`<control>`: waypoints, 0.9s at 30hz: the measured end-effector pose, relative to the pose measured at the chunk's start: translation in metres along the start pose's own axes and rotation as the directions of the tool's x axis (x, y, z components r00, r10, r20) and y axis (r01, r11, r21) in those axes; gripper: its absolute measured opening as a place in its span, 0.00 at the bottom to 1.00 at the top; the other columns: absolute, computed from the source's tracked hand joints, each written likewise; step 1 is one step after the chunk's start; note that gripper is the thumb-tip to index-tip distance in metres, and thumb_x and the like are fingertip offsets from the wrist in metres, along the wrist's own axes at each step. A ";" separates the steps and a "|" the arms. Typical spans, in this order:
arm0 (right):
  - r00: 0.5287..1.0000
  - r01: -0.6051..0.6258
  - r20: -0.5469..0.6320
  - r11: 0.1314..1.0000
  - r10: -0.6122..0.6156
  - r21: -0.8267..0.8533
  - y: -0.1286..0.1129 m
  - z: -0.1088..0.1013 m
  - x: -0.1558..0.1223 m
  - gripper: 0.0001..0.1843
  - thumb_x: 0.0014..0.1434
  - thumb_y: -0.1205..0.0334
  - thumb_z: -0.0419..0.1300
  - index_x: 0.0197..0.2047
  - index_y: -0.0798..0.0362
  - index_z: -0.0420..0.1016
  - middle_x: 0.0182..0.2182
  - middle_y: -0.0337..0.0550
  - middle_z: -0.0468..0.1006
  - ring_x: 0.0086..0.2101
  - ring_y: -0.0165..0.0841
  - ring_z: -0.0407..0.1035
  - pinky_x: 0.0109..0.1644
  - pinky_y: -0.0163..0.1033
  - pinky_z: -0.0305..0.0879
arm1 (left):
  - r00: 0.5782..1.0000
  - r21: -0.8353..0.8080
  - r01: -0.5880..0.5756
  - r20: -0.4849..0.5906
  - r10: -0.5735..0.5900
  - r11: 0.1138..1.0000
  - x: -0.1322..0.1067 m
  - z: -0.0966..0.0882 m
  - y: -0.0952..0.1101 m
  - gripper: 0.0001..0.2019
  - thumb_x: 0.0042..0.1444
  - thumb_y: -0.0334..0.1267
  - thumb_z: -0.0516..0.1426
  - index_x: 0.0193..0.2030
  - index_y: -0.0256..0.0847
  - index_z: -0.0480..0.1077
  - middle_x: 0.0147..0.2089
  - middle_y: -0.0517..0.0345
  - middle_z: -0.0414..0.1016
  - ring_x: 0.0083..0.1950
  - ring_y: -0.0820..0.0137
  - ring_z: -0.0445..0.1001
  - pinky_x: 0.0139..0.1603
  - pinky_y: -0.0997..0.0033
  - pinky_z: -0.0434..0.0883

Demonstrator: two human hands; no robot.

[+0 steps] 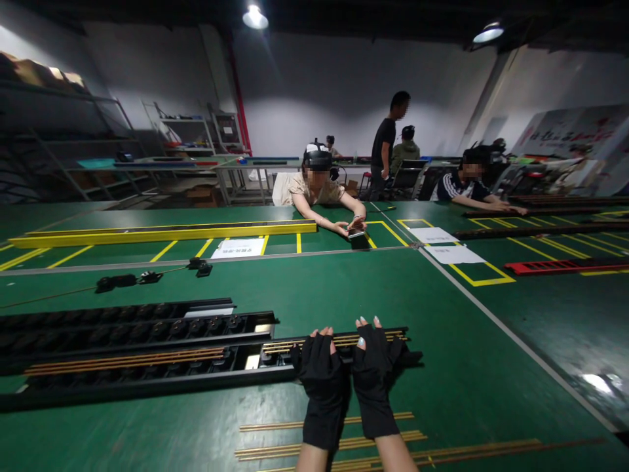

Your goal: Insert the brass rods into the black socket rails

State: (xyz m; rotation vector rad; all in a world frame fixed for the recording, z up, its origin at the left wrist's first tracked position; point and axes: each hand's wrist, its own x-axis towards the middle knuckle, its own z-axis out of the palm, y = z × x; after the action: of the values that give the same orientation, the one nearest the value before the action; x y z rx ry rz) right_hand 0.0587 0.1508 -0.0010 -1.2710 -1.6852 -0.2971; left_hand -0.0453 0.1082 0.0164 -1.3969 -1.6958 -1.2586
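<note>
My left hand (322,373) and my right hand (374,364), both in black fingerless gloves, lie side by side on the right end of a long black rail (206,370). Their fingers stretch forward over thin brass strips (295,344) set in the rail's channel. Neither hand grips anything that I can make out. The rail runs from the left edge of the green table (344,288) to just right of my hands. Loose brass strips (383,442) lie on the table under my forearms.
More black rails (122,321) lie behind the first at the left. A black cable with connectors (147,278) sits further back, and a long yellow rail (162,233) beyond it. Across the table a person's hands (351,226) hold a small object; other people work at the right.
</note>
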 end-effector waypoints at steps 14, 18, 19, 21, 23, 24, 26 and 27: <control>0.996 0.039 -0.071 0.995 -0.045 -0.087 0.015 -0.001 0.002 0.19 0.67 0.63 0.47 0.51 0.53 0.77 0.47 0.45 0.83 0.58 0.43 0.69 0.69 0.60 0.43 | 1.000 0.000 0.021 -0.010 -0.021 1.000 0.000 -0.001 0.001 0.14 0.61 0.28 0.53 0.49 0.41 0.76 0.45 0.54 0.83 0.50 0.62 0.77 0.65 0.54 0.55; 0.998 0.023 -0.057 0.998 -0.026 -0.061 0.017 -0.001 0.003 0.19 0.68 0.64 0.46 0.52 0.54 0.76 0.49 0.47 0.82 0.60 0.43 0.66 0.68 0.60 0.45 | 1.000 -0.005 0.028 -0.004 -0.028 1.000 0.001 -0.001 0.002 0.14 0.62 0.28 0.53 0.48 0.41 0.76 0.44 0.55 0.83 0.50 0.62 0.77 0.64 0.55 0.57; 0.997 0.013 -0.072 0.998 -0.017 -0.056 0.018 -0.001 0.003 0.20 0.68 0.63 0.45 0.52 0.54 0.76 0.49 0.49 0.81 0.61 0.44 0.66 0.67 0.60 0.46 | 1.000 -0.010 0.029 -0.006 -0.029 1.000 0.001 -0.001 0.002 0.13 0.62 0.28 0.53 0.48 0.41 0.76 0.44 0.55 0.83 0.50 0.62 0.77 0.64 0.56 0.57; 0.994 -0.005 -0.108 0.999 0.001 -0.040 0.022 -0.001 0.004 0.21 0.69 0.62 0.44 0.51 0.55 0.77 0.49 0.50 0.81 0.60 0.44 0.66 0.66 0.59 0.48 | 0.999 -0.017 0.032 -0.018 -0.032 0.999 0.000 0.000 0.002 0.14 0.62 0.27 0.53 0.48 0.41 0.76 0.44 0.55 0.83 0.50 0.63 0.77 0.64 0.56 0.57; 0.992 -0.020 -0.122 0.999 0.017 -0.026 0.024 -0.002 0.005 0.21 0.69 0.61 0.44 0.48 0.55 0.78 0.46 0.49 0.82 0.58 0.44 0.68 0.66 0.59 0.48 | 0.999 -0.017 0.030 -0.027 -0.031 0.999 0.000 0.000 0.002 0.14 0.61 0.27 0.53 0.49 0.42 0.76 0.44 0.55 0.83 0.50 0.63 0.78 0.65 0.56 0.56; 0.993 -0.027 -0.113 0.999 0.024 -0.024 0.025 -0.002 0.006 0.21 0.69 0.60 0.44 0.48 0.54 0.78 0.45 0.48 0.82 0.57 0.44 0.69 0.66 0.59 0.48 | 0.999 -0.014 0.030 -0.025 -0.030 0.999 0.000 0.000 0.002 0.14 0.61 0.27 0.53 0.49 0.42 0.76 0.44 0.55 0.83 0.50 0.63 0.78 0.65 0.56 0.56; 0.995 -0.031 -0.095 0.999 0.028 -0.026 0.025 -0.003 0.006 0.21 0.69 0.60 0.44 0.48 0.54 0.78 0.45 0.48 0.83 0.55 0.44 0.71 0.66 0.60 0.46 | 0.999 -0.006 0.030 -0.015 -0.030 1.000 -0.001 0.001 0.001 0.14 0.61 0.28 0.54 0.49 0.42 0.76 0.44 0.55 0.83 0.51 0.63 0.78 0.66 0.55 0.55; 0.994 -0.036 -0.100 0.999 0.034 -0.024 0.026 -0.004 0.006 0.21 0.69 0.60 0.44 0.49 0.54 0.78 0.45 0.48 0.82 0.55 0.45 0.70 0.66 0.60 0.46 | 0.999 -0.002 0.031 -0.009 -0.031 1.000 -0.002 0.001 0.001 0.14 0.61 0.28 0.54 0.49 0.43 0.76 0.44 0.55 0.83 0.51 0.63 0.78 0.66 0.55 0.55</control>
State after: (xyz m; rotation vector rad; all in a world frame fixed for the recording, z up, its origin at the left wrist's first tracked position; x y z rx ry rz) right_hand 0.0824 0.1633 -0.0027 -1.2829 -1.5775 -0.3566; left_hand -0.0439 0.1085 0.0147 -1.3692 -1.7167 -1.2820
